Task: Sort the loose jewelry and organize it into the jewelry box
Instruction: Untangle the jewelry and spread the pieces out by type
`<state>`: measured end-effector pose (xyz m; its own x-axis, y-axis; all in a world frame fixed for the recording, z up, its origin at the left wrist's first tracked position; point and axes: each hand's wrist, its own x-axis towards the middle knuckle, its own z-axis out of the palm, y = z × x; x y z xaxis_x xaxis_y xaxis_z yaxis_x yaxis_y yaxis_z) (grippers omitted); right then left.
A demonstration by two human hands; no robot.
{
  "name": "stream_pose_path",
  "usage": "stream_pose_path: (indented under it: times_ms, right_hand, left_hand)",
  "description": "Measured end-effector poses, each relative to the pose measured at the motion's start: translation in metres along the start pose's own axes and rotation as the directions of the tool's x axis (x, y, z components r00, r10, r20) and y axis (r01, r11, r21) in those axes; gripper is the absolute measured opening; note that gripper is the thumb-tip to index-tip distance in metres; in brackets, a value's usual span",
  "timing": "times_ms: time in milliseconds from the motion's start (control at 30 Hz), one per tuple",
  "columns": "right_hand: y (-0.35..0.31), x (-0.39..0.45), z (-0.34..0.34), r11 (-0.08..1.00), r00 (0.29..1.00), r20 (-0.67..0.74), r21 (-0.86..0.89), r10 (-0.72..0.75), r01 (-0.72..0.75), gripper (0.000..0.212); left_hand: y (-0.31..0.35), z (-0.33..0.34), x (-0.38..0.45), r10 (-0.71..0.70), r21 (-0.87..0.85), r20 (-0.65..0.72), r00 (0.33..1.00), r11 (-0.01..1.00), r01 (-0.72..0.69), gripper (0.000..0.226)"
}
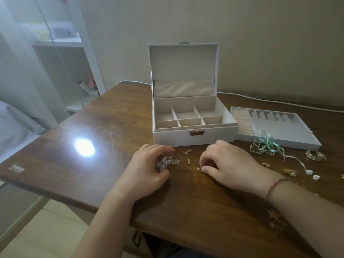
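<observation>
- Jewelry box [193, 135] stands open on our wooden table [111, 127], its tray [290, 131] lying just beside it.
- Our left hand [147, 168] curls its fingers round a crystal flower piece [167, 162].
- Our right hand [229, 164] pinches a small gold earring [198, 168] near the box's front.

A white cable [279, 102] trails along the wooden table's [115, 116] far edge, beside white shelves [74, 45].
</observation>
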<state>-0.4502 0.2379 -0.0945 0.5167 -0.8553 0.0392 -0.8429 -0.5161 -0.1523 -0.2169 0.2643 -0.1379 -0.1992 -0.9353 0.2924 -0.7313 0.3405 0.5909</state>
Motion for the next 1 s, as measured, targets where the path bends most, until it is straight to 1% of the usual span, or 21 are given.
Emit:
stream_pose_path:
  times_ms: [67, 100, 167, 267, 333, 433, 500, 567, 667, 767, 900, 1000]
  right_hand:
    - [0.005, -0.002, 0.000, 0.999, 0.999, -0.037, -0.030, -0.021, 0.020, 0.016]
    - [0.008, -0.002, 0.000, 1.000, 0.999, -0.042, -0.012, -0.019, 0.019, 0.015]
    - [0.013, -0.002, -0.003, 0.992, 1.000, -0.018, 0.127, 0.023, -0.020, 0.012]
    - [0.017, -0.001, -0.007, 0.935, 0.997, 0.017, 0.346, 0.080, -0.081, 0.015]
    - [0.017, -0.001, -0.009, 0.904, 0.994, 0.033, 0.413, 0.107, -0.111, 0.015]
    - [0.014, 0.000, -0.010, 0.884, 0.990, 0.030, 0.447, 0.137, -0.136, 0.017]
    - [0.011, -0.001, -0.011, 0.866, 0.987, 0.010, 0.479, 0.159, -0.144, 0.020]
    - [0.009, -0.003, -0.012, 0.831, 0.984, 0.003, 0.536, 0.176, -0.150, 0.024]
    - [0.002, -0.005, -0.012, 0.776, 0.983, 0.001, 0.615, 0.181, -0.143, 0.029]
    - [-0.001, -0.006, -0.011, 0.738, 0.982, 0.002, 0.659, 0.188, -0.143, 0.028]
    - [-0.002, -0.008, -0.008, 0.663, 0.983, 0.057, 0.731, 0.175, -0.160, 0.033]
    - [-0.003, -0.009, -0.007, 0.614, 0.986, 0.088, 0.773, 0.142, -0.158, 0.035]
  left_hand:
    - [0.000, 0.001, 0.000, -0.002, 0.010, 0.004, 1.000, 1.000, 0.002, 0.050]
    - [0.000, 0.001, 0.000, -0.005, 0.014, 0.007, 1.000, 1.000, 0.005, 0.049]
    - [-0.002, 0.002, 0.000, -0.012, 0.021, 0.011, 1.000, 1.000, 0.011, 0.048]
    - [-0.003, 0.003, 0.002, -0.010, 0.033, 0.010, 1.000, 0.999, 0.010, 0.045]
    - [-0.003, 0.004, 0.002, -0.008, 0.044, 0.010, 1.000, 0.999, 0.007, 0.041]
    - [-0.004, 0.005, 0.003, 0.004, 0.051, -0.004, 1.000, 0.999, -0.004, 0.035]
    - [-0.003, 0.008, 0.003, 0.043, 0.059, -0.051, 0.998, 0.997, -0.040, 0.030]
    - [0.006, 0.012, 0.003, 0.113, 0.066, -0.137, 0.984, 0.992, -0.104, 0.027]
    - [0.032, 0.022, 0.003, 0.210, 0.062, -0.218, 0.953, 0.978, -0.202, 0.031]
    - [0.051, 0.031, 0.004, 0.208, -0.018, -0.207, 0.956, 0.976, -0.216, 0.035]
    - [0.050, 0.033, 0.007, 0.174, -0.113, -0.222, 0.959, 0.973, -0.203, 0.015]
    - [0.043, 0.031, 0.008, 0.124, -0.185, -0.232, 0.965, 0.968, -0.169, 0.012]
